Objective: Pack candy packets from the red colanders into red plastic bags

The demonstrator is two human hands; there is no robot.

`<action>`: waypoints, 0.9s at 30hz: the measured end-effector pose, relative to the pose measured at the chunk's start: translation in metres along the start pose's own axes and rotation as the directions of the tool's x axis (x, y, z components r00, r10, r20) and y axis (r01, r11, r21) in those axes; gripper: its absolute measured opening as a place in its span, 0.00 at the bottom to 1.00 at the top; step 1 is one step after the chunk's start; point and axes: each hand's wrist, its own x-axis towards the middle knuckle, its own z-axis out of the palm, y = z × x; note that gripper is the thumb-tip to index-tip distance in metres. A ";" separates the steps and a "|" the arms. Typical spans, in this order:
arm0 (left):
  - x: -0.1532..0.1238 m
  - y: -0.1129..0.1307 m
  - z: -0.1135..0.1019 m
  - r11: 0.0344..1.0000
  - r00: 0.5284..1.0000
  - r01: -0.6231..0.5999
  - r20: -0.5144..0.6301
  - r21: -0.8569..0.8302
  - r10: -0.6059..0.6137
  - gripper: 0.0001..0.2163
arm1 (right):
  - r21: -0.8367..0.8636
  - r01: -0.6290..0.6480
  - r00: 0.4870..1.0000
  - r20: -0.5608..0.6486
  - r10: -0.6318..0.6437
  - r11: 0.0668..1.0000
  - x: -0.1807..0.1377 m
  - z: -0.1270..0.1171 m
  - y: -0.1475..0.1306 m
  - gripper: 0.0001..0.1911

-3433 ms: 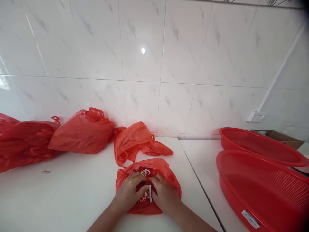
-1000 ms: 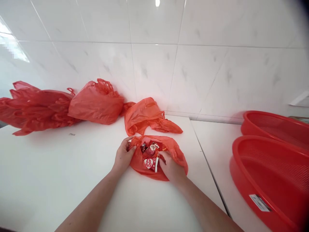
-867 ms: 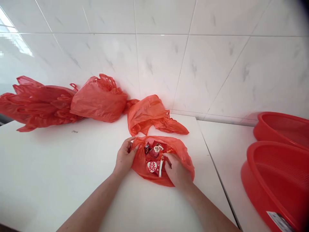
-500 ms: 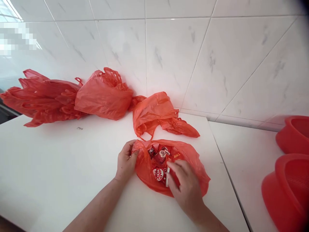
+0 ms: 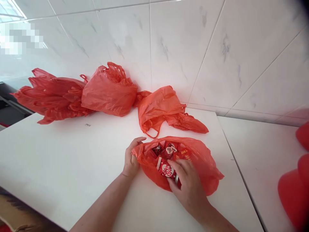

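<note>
An open red plastic bag (image 5: pixel 202 164) lies on the white table (image 5: pixel 60 161) in front of me, with several small red sweets packets (image 5: pixel 170 149) inside. My left hand (image 5: pixel 132 158) pinches the bag's left rim and holds it open. My right hand (image 5: pixel 187 183) reaches into the bag, its fingers closed on a red packet with a white heart mark (image 5: pixel 166 169).
Three more red plastic bags lie along the tiled wall: one just behind (image 5: pixel 164 108), a fuller one (image 5: pixel 109 91), and a crumpled heap at the far left (image 5: pixel 51 95). Red plastic baskets (image 5: pixel 293 190) show at the right edge. A seam (image 5: pixel 238 174) splits the table.
The view has swung left, so the baskets slid to the right edge. My right hand moved deeper into the bag and took hold of the heart-marked packet. My left hand kept the rim.
</note>
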 end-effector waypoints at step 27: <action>0.006 0.003 0.000 0.996 0.993 0.088 0.076 0.030 -0.090 0.11 | -0.096 -0.351 0.936 -0.071 0.346 0.931 0.009 -0.015 0.034 0.22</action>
